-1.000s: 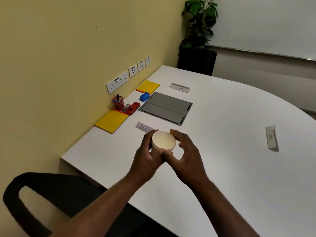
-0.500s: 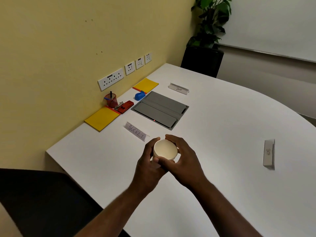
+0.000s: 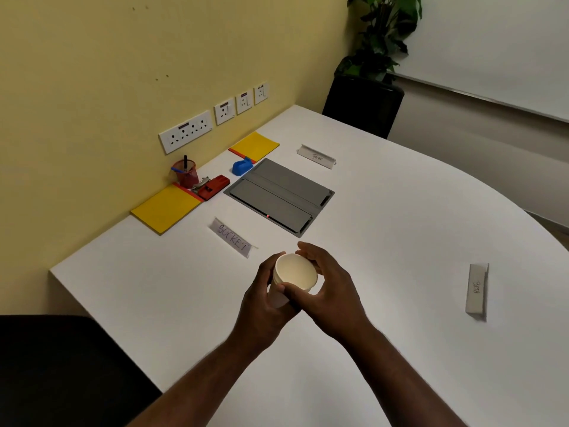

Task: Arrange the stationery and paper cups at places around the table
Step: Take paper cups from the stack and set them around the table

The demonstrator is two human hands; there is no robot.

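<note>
A white paper cup [image 3: 295, 274], or a nested stack of them, is held upright above the white table [image 3: 400, 226]. My left hand [image 3: 261, 306] wraps its lower wall and my right hand [image 3: 331, 291] grips its rim and side. Just beyond stands a name card reading SOCKET [image 3: 232, 237]. Along the wall lie two yellow notepads, one near [image 3: 164, 208] and one far [image 3: 255, 145], a red pen cup [image 3: 185, 173], a red stapler [image 3: 213, 187] and a blue object [image 3: 241, 166].
A grey hatch panel [image 3: 280, 195] is set into the table's middle. Two more name cards stand at the far side [image 3: 316, 156] and the right [image 3: 476, 291]. A black chair [image 3: 61, 365] sits at the near left, another chair [image 3: 363, 104] and a plant at the far corner.
The view shifted left and downward, uncovering the SOCKET card. Both hands kept hold of the cup, which has drifted slightly toward me.
</note>
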